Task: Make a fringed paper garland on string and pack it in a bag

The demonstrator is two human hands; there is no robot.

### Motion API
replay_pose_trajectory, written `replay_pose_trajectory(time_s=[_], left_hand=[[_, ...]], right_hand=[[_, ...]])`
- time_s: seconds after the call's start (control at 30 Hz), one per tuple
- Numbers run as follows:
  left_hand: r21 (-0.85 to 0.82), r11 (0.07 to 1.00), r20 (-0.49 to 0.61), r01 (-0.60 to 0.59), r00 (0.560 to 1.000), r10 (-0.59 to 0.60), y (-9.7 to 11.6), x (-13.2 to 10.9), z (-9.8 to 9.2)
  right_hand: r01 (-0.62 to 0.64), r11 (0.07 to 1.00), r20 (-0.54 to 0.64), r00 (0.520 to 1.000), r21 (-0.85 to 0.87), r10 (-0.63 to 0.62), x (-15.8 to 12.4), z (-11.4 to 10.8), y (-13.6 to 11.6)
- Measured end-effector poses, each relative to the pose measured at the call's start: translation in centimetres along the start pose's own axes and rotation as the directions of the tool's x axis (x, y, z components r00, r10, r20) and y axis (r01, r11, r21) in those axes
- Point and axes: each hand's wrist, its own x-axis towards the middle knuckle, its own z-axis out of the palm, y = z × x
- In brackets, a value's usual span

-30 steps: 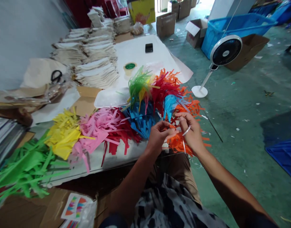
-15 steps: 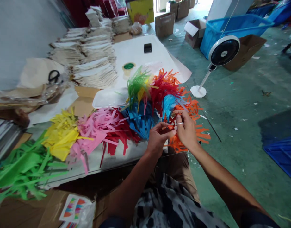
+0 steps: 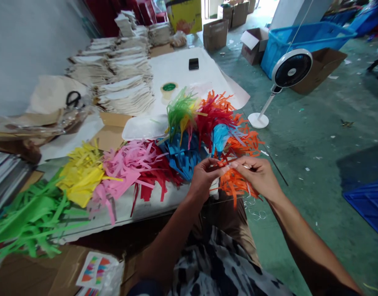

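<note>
At the table's near right corner, my left hand (image 3: 204,176) pinches the twisted top of an orange paper tassel (image 3: 233,183), whose cut strips hang below. My right hand (image 3: 258,174) is closed too, its thumb and fingertips meeting the left ones at the tassel's top; the exact spot it grips is partly hidden. Just beyond my fingers lie a light blue tassel (image 3: 220,137), more orange fringe (image 3: 250,144) and a red fringed bundle (image 3: 209,121). A darker blue bundle (image 3: 183,158) rests left of my left hand.
Pink (image 3: 125,162), yellow (image 3: 81,176) and green (image 3: 31,218) fringed bundles line the front edge. Behind them are a white tray (image 3: 144,127), a tape roll (image 3: 169,88), a phone (image 3: 193,64) and paper stacks (image 3: 124,90). A fan (image 3: 290,72) stands on the floor at right.
My right hand has moved right and turned flatter, from upright beside the left fingers to a sideways pinch. The orange strips beneath the hands have shifted. My left hand stays nearly in place.
</note>
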Motion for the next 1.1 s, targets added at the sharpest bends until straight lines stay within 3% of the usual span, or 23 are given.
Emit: replay_pose_trajectory(time_s=[0.27, 0.7, 0.93, 1.1], left_hand=[[-0.019, 1.000, -0.032, 0.009, 0.999, -0.010, 0.4, 0.3, 0.0], [-0.016, 0.999, -0.018, -0.029, 0.999, 0.029, 0.3, 0.1, 0.2], [-0.069, 0.997, -0.035, 0.027, 0.999, -0.029, 0.5, -0.1, 0.4], [-0.018, 1.000, -0.017, 0.002, 1.000, -0.002, 0.3, -0.4, 0.6]], right_hand=[[0.185, 0.978, -0.155, 0.968, -0.099, -0.199, -1.7, 1.5, 1.8], [0.272, 0.934, -0.129, 0.943, -0.234, -0.307, -1.4, 1.5, 2.9], [0.389, 0.735, -0.038, 0.871, -0.555, -0.490, -1.4, 1.1, 2.9], [0.325, 0.671, -0.023, 0.890, -0.667, -0.455, -1.8, 0.8, 3.1]])
